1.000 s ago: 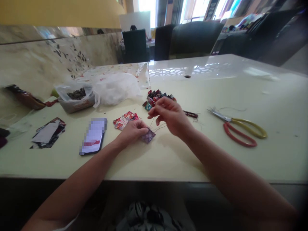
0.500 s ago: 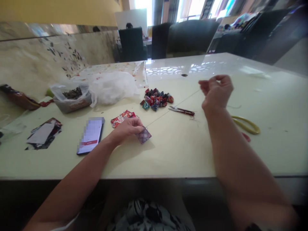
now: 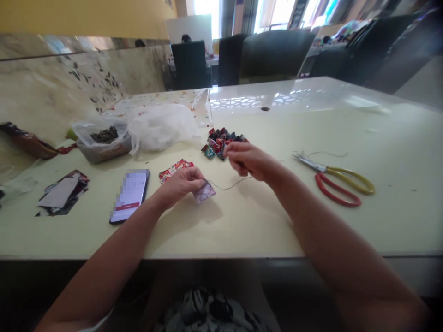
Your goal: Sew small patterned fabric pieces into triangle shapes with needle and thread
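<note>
Between the thumb and fingers of my left hand is a small patterned fabric square, held just above the table. From its upper edge a thin sewing thread curves slackly to my right hand. The right hand's fingers are pinched together; whether a needle is in them I cannot make out. Behind that hand, and partly covered by it, lies a pile of small stuffed fabric pieces. A stack of red floral fabric pieces lies just behind my left hand.
Scissors with red and yellow handles lie on the right. To the left are a phone and a stack of fabric scraps. Farther back stand a bag-lined tub of dark bits and a plastic bag with white stuffing.
My right hand has come left and down toward the fabric square, uncovering the large scissors and now hiding the small snips. The thread, taut before, hangs slack. The square has tilted slightly.
</note>
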`<state>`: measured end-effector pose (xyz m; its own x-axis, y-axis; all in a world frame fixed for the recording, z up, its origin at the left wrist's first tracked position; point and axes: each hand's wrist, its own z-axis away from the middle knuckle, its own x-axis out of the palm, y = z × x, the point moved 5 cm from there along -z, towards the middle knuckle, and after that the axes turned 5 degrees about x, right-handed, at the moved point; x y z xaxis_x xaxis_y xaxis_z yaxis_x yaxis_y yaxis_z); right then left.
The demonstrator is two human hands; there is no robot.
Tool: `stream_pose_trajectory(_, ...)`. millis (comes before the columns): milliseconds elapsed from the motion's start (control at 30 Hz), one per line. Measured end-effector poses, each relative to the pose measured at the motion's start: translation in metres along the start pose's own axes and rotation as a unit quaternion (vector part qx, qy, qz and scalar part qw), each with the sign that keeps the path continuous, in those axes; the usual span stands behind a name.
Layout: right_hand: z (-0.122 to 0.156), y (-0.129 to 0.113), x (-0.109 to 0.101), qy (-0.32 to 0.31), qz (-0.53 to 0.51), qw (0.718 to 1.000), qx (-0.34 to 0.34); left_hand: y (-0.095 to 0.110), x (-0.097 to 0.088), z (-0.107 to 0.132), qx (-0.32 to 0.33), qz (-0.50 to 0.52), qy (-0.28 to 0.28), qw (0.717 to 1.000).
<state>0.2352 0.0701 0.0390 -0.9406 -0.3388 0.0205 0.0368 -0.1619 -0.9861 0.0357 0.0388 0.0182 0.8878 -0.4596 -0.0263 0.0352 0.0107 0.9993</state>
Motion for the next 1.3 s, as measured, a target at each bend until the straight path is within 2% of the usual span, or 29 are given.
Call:
stream_pose_trajectory(67, 0.005, 0.009, 0.026, -0.101, -0.004, 0.993, 0.054, 0.001, -0.001, 0.000, 0.002, 0.001, 0.007, 1.000)
stream_pose_trajectory(133, 0.009, 0.015, 0.040, -0.164, -0.016, 0.982, 0.094, 0.002, -0.002, 0.000, 0.006, 0.001, 0.014, 1.000)
stream_pose_trajectory(200, 0.012, 0.018, 0.045, -0.202, -0.017, 0.972, 0.120, 0.004, -0.003, 0.000, 0.010, -0.001, 0.022, 1.000)
stream_pose_trajectory(267, 0.012, 0.018, 0.044, -0.214, -0.008, 0.969, 0.125, 0.005, -0.003, 0.000, 0.013, -0.008, 0.024, 1.000)
stream_pose_trajectory(367, 0.009, 0.015, 0.036, -0.185, -0.005, 0.979, 0.089, 0.005, -0.002, 0.000, 0.014, -0.013, 0.019, 1.000)
stream_pose_trajectory(567, 0.005, 0.005, 0.023, -0.070, -0.055, 0.996, 0.025, 0.002, -0.001, -0.001, -0.001, -0.011, 0.010, 1.000)
stream_pose_trajectory(733, 0.003, -0.002, 0.008, 0.019, -0.117, 0.993, -0.011, 0.002, 0.001, -0.001, -0.012, -0.023, -0.001, 1.000)
stream_pose_trajectory(933, 0.002, -0.006, -0.011, 0.119, -0.139, 0.982, -0.056, 0.003, 0.002, 0.001, -0.018, -0.031, -0.015, 0.999)
stream_pose_trajectory(1000, 0.003, -0.008, -0.013, 0.139, -0.127, 0.980, -0.071, 0.003, 0.002, 0.001, -0.019, -0.032, -0.016, 0.999)
stream_pose_trajectory(1100, 0.005, -0.009, -0.011, 0.173, -0.049, 0.981, -0.074, 0.002, 0.001, 0.000, -0.012, -0.028, 0.000, 1.000)
stream_pose_trajectory(1200, 0.005, -0.004, 0.001, 0.139, 0.014, 0.990, -0.032, 0.002, -0.005, -0.001, 0.014, -0.024, 0.051, 0.998)
stream_pose_trajectory(1300, 0.005, 0.006, 0.025, 0.026, 0.050, 0.998, 0.025, 0.004, -0.010, -0.002, 0.042, -0.030, 0.083, 0.995)
